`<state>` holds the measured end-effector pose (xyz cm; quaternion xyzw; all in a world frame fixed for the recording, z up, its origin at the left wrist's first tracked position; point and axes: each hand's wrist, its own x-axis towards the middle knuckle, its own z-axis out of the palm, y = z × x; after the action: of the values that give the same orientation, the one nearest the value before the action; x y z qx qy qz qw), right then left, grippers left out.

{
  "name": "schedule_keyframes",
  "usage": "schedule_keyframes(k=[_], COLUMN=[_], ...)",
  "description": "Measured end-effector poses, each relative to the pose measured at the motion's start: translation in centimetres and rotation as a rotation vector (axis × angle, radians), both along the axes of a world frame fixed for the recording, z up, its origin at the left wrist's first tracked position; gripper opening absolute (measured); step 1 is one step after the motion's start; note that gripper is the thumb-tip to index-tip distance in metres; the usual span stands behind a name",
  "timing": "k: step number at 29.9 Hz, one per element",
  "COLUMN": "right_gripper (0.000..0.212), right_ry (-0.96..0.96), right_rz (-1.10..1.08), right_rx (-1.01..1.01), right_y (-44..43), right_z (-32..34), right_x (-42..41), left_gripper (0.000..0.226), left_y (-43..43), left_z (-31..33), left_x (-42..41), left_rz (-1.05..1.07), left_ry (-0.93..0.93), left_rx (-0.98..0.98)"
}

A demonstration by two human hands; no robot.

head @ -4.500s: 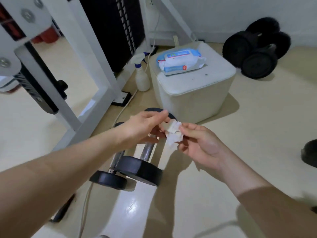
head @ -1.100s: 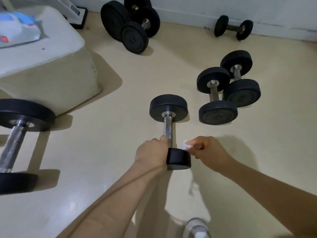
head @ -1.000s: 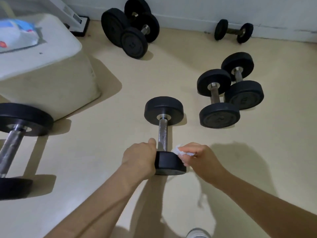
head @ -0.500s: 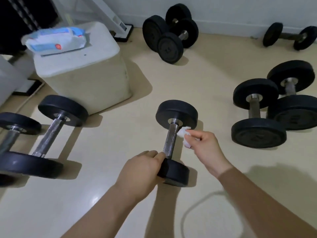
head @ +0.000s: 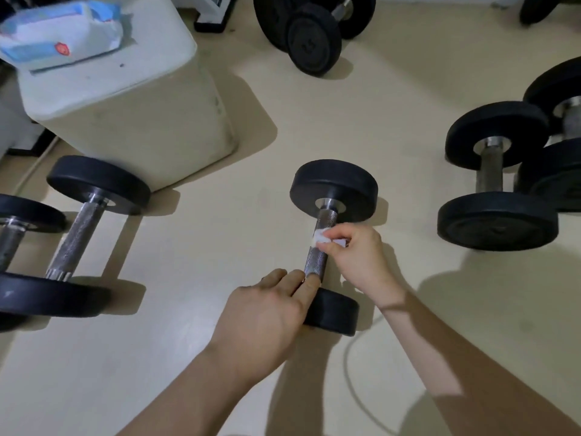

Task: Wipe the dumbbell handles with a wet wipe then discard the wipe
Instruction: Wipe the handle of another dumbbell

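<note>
A small black dumbbell [head: 333,190] with a knurled steel handle [head: 317,259] lies on the cream floor in the middle of the view. My right hand [head: 355,259] pinches a crumpled white wet wipe [head: 323,239] and presses it against the upper half of the handle. My left hand [head: 267,313] rests on the near weight head [head: 336,313], fingers laid over its top edge by the handle's lower end, holding it still.
Two larger dumbbells [head: 78,234] lie at the left. More dumbbells [head: 500,190] lie at the right and others [head: 311,36] at the back. A white box [head: 132,99] carries a wet wipe pack [head: 59,33]. A thin cable [head: 355,388] curves over the floor between my arms.
Since half a second ago my right hand has brought the wipe from beside the handle onto it. My left hand stays on the near weight head. The view has dropped closer.
</note>
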<state>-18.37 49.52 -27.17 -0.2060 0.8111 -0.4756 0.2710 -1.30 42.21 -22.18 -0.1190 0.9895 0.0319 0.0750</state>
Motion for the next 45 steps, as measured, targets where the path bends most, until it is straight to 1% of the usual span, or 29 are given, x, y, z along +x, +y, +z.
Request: schedule_keyframes(k=[1, 2, 3, 5, 7, 8, 10, 11, 12, 15, 17, 19, 20, 22, 24, 25, 28, 29, 31, 33, 34, 36, 37, 38, 39, 40, 41, 43, 45], right_gripper=[0.005, 0.006, 0.004, 0.003, 0.006, 0.005, 0.005, 0.005, 0.005, 0.006, 0.006, 0.007, 0.007, 0.009, 0.009, 0.009, 0.009, 0.008, 0.007, 0.005, 0.006, 0.01, 0.012, 0.015, 0.017, 0.018, 0.017, 0.014, 0.011], right_ry=[-0.025, -0.002, 0.068, 0.177, 0.166, 0.129, 0.055, 0.059, 0.089, 0.216, 0.208, 0.182, 0.191, 0.249, 0.276, 0.275, 0.25, 0.246, 0.293, 0.333, 0.358, 0.403, 0.461, 0.536, 0.627, 0.648, 0.603, 0.533, 0.543], right_rz=[0.07, 0.111, 0.099, -0.039, -0.09, -0.054, 0.124, 0.178, 0.161, -0.013, 0.008, 0.159, 0.178, 0.088, 0.024, 0.04, 0.259, 0.254, 0.124, 0.07, 0.141, 0.367, 0.437, 0.446, 0.38, 0.32, 0.304, 0.428, 0.544], right_rx=[0.0, -0.004, 0.0, -0.023, -0.018, -0.003, 0.054, 0.081, 0.101, 0.08, 0.067, 0.083, 0.097, 0.091, 0.083, 0.069, 0.082, 0.079, 0.055, 0.062, 0.071, 0.088, 0.103, 0.107, 0.096, 0.107, 0.136, 0.114, 0.074], right_y=[0.3, 0.3, 0.0, -1.2, -1.6, -1.1, 0.1, 0.2, -0.4, -2.2, -1.1, 0.3, 0.1, -1.5, -2.0, -1.4, 0.4, 0.0, -1.7, -1.6, -0.9, 0.2, 0.0, -0.9, -1.8, -2.1, -1.8, 0.1, 0.7], right_z=[0.1, 0.1, -0.1, 0.0, 0.0, 0.0, 0.5, 0.7, 0.8, 1.0, 0.7, 1.0, 1.0, 0.8, 1.1, 0.9, 0.9, 0.9, 0.6, 0.6, 0.4, 0.8, 1.2, 0.9, 0.7, 0.4, 0.3, 0.5, 1.2], right_x=[0.5, 0.5, 0.1, -1.3, -1.3, -0.5, 0.8, 0.8, 0.1, -1.8, -0.4, 1.4, 1.1, -1.2, -1.7, -1.1, 0.9, 0.1, -2.2, -1.6, -0.7, 0.8, 0.2, -1.2, -2.4, -2.8, -2.1, -0.2, -0.3], left_gripper=[0.071, 0.071, 0.071, 0.073, 0.073, 0.073, 0.073, 0.073, 0.072, 0.072, 0.07, 0.07, 0.069, 0.066, 0.061, 0.061, 0.064, 0.064, 0.063, 0.061, 0.061, 0.061, 0.061, 0.059, 0.058, 0.055, 0.054, 0.052, 0.051], left_y=[0.0, 0.0, -0.1, -0.1, -0.3, -0.4, -0.4, -0.2, -0.1, -0.2, -0.2, 0.0, 0.1, 0.1, -0.1, -0.2, -0.2, -0.1, -0.1, -0.2, -0.2, -0.2, -0.1, 0.0, 0.0, 0.0, 0.0, 0.4, 0.9], left_z=[0.0, 0.0, 0.0, 0.1, 0.1, 0.2, 0.4, 0.5, 0.5, 0.5, 0.5, 0.6, 0.5, 0.4, 0.5, 0.6, 0.6, 0.4, 0.1, 0.1, 0.2, 0.4, 0.4, 0.3, 0.2, 0.1, 0.1, 0.1, 0.1], left_x=[0.1, 0.2, 0.3, 0.3, 0.3, 0.4, 0.4, 0.5, 0.4, 0.2, 0.3, 0.4, 0.3, 0.3, 0.4, 0.4, 0.4, 0.4, 0.5, 0.5, 0.5, 0.4, 0.3, 0.2, 0.2, 0.3, 0.3, 0.4, 0.3], left_rz=[0.004, 0.009, 0.014, 0.033, 0.051, 0.058, 0.068, 0.074, 0.074, 0.059, 0.051, 0.063, 0.069, 0.058, 0.031, 0.023, 0.03, 0.032, 0.017, -0.002, -0.004, -0.014, -0.023, -0.031, -0.034, -0.037, -0.041, -0.026, 0.003], left_ry=[0.011, 0.025, 0.038, 0.063, 0.083, 0.083, 0.077, 0.076, 0.078, 0.096, 0.095, 0.117, 0.128, 0.143, 0.149, 0.14, 0.146, 0.153, 0.181, 0.188, 0.186, 0.19, 0.181, 0.173, 0.17, 0.164, 0.157, 0.156, 0.182], left_rx=[0.008, 0.017, 0.027, 0.046, 0.063, 0.072, 0.08, 0.082, 0.081, 0.067, 0.066, 0.083, 0.094, 0.089, 0.081, 0.085, 0.106, 0.117, 0.114, 0.116, 0.127, 0.14, 0.147, 0.154, 0.166, 0.176, 0.179, 0.192, 0.204])
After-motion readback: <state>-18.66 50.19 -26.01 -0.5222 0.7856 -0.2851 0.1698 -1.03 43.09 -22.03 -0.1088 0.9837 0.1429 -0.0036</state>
